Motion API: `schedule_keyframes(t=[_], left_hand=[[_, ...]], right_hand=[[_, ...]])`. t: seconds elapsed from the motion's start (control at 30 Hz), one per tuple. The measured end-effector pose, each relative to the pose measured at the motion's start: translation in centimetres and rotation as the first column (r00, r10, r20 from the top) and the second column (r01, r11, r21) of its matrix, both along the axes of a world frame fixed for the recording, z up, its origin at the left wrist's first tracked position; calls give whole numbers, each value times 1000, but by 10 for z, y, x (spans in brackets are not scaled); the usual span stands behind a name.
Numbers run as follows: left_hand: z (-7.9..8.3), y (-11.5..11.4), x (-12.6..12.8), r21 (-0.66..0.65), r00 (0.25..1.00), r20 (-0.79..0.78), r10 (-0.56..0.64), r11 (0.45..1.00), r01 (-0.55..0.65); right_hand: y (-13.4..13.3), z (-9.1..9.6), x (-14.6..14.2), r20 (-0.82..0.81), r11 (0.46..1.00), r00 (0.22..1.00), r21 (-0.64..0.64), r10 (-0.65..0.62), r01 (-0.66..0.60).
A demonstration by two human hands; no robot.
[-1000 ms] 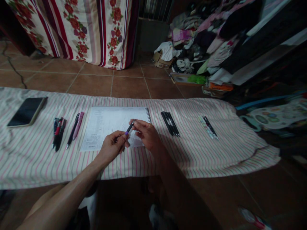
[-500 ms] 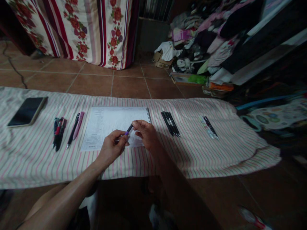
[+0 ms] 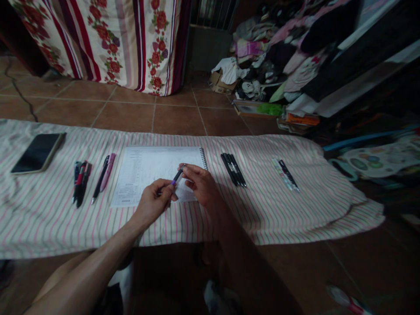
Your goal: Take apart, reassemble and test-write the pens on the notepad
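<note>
Purple-tipped pen (image 3: 177,176) clamped between both hands.
I see left hand (image 3: 152,203) and right hand (image 3: 201,186) together above spiral notebook (image 3: 144,170).

A single head-worn camera looks forward and down from the person's own head; it sits close above the left hand (image 3: 152,202) and right hand (image 3: 201,186); the near edge of the striped cloth (image 3: 262,218) runs below them, and the tiled floor (image 3: 177,120) shows beyond its far edge.
</note>
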State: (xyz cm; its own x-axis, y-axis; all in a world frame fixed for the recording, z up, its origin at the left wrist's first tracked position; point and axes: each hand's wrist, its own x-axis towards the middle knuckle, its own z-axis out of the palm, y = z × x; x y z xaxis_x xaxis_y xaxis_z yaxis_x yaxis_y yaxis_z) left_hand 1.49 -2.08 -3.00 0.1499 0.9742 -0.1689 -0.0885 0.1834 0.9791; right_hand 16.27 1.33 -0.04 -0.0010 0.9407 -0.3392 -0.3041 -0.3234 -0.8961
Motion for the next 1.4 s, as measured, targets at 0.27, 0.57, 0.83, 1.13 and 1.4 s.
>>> schedule_keyframes(t=[0.27, 0.57, 0.83, 1.13, 1.4], left_hand=[[-1, -1, 0, 18, 996, -59, 62, 998, -61], [1, -1, 0, 77, 982, -173, 77, 995, -64], [2, -2, -1, 138, 965, -243, 93, 989, -60], [16, -1, -1, -58, 999, 32, -40, 997, 42], [19, 2, -3, -139, 990, 143, -22, 989, 42]], right_hand=[[1, -1, -3, -10, 999, 999, 19, -51, 51], [1, -1, -4, -7, 998, 998, 20, -60, 60], [1, -1, -6, -6, 998, 998, 23, -57, 57], [2, -2, -2, -39, 994, 993, 27, -108, 109], [2, 1, 4, -109, 995, 989, 7, -99, 100]])
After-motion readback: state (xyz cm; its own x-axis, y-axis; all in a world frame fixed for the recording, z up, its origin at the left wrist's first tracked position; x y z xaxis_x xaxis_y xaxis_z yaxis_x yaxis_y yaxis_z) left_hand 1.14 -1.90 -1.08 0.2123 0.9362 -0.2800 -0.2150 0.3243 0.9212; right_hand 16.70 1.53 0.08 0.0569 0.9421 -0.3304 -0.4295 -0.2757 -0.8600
